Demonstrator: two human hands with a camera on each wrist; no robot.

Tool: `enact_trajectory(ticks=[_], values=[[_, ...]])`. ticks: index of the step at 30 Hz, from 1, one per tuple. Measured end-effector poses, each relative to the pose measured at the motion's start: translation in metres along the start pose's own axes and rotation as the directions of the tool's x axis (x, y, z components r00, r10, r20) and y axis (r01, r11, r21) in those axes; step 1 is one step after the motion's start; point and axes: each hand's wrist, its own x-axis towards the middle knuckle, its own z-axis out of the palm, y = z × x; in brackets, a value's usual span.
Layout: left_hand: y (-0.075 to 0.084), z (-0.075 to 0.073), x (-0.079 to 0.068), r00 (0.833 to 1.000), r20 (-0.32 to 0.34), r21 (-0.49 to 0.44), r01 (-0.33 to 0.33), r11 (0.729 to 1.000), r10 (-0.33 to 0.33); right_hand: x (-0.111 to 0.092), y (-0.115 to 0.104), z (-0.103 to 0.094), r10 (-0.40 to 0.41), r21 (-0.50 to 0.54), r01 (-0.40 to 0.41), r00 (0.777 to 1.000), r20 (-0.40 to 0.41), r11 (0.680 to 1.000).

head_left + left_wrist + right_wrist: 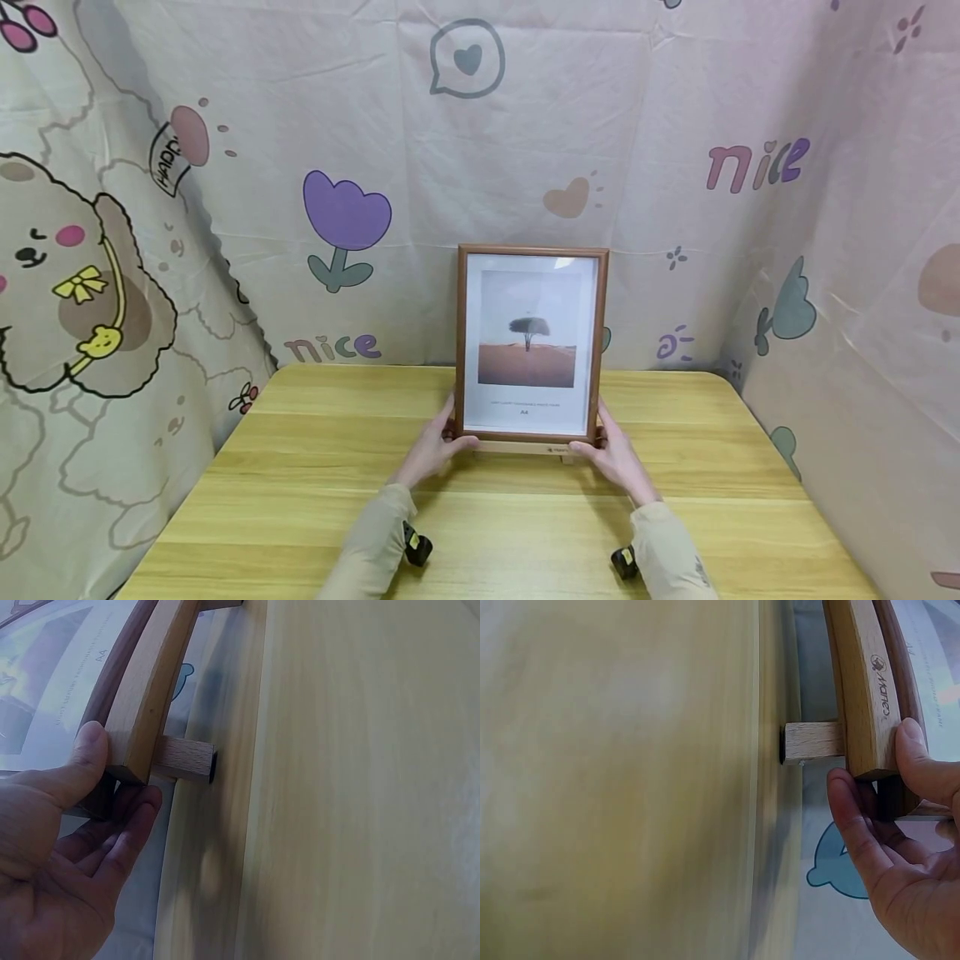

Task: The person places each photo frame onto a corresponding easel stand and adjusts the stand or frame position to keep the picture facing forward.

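Note:
A brown wooden picture frame [532,250] stands upright, a print of a lone tree [527,333] under its glazing. Along its bottom edge runs a pale wooden stand [517,447], whose bar carries printed lettering in the right wrist view. My left hand [431,450] grips the lower left corner, thumb on the front and fingers behind and below. At the lower right corner my right hand [617,454] holds on in the same way. Short square feet stick out of the stand, one foot [187,757] in the left wrist view and another foot [814,740] in the right.
The wood-grain table [337,517] spreads around the frame. Patterned fabric [510,150] hangs behind it and along both sides. A small black device [417,546] sits at the left wrist, and a similar device [624,563] at the right.

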Motion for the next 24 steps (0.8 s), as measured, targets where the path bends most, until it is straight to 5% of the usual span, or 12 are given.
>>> enact_trajectory(ticks=[24], values=[[-0.0045,-0.0095,-0.0048,1.000,-0.019,0.014,0.005,1.000,-0.005,0.0034,-0.0072,0.0088,0.004,-0.007,-0.004,1.000,0.012,1.000]])
